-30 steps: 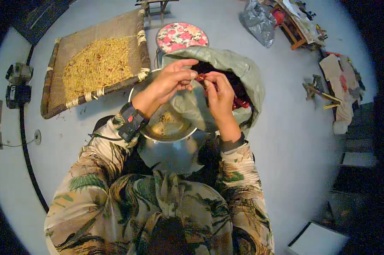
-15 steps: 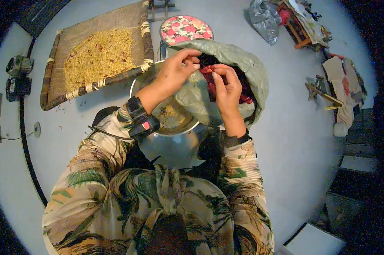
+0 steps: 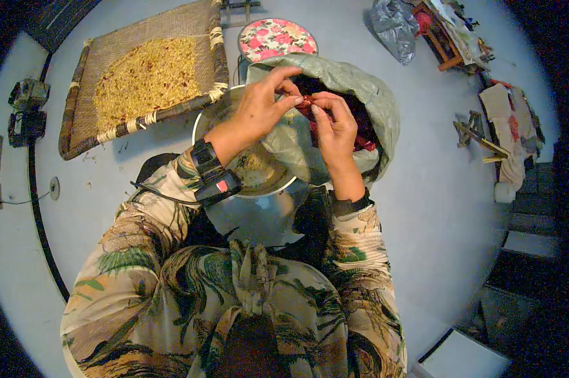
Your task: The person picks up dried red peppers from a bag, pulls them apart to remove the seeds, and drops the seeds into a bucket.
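Observation:
Between my two hands, over a pale green woven sack (image 3: 376, 88), is a dried red chili pepper (image 3: 306, 101). My left hand (image 3: 259, 104) pinches one end between thumb and fingers. At the other end, my right hand (image 3: 336, 126) grips it with thumb and forefinger. Dark red chilies (image 3: 363, 135) fill the mouth of the sack, partly hidden behind my right hand. Below my left hand stands a round metal basin (image 3: 250, 222) with some yellowish bits at its bottom. The sack's near side hangs over the basin's right part.
On the left, a woven tray (image 3: 218, 66) with a wooden frame carries a spread of yellow seeds with red flecks. Behind the sack is a round stool with a floral top (image 3: 278, 39). A grey plastic bag (image 3: 393, 31) and a small wooden stool (image 3: 483, 138) are to the right.
My left thumb has come in against the chili, and the left fingers sit slightly higher. My right hand stays nearly in place, still pinching.

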Demonstrator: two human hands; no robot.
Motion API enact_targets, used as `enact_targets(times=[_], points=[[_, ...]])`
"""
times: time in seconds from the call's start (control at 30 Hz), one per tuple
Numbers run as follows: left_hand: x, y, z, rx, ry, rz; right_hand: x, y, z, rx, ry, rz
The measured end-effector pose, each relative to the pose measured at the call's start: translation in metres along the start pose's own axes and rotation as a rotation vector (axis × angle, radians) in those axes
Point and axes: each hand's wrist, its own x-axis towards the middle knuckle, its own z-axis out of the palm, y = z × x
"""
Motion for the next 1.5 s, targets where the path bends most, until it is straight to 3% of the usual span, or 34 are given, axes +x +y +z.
enact_targets(times=[0.5,1.2,1.5], points=[[0.004,-0.006,0.001,-0.489,0.014,-0.200,-0.001,-0.002,0.001,-0.059,-0.042,0.008],[0.006,-0.003,-0.004,-0.642,-0.010,-0.463,-0.002,0.001,0.002,-0.094,-0.049,0.056],[0.003,-0.008,-0.001,-0.710,-0.060,-0.413,-0.002,0.004,0.003,-0.091,-0.045,0.035]])
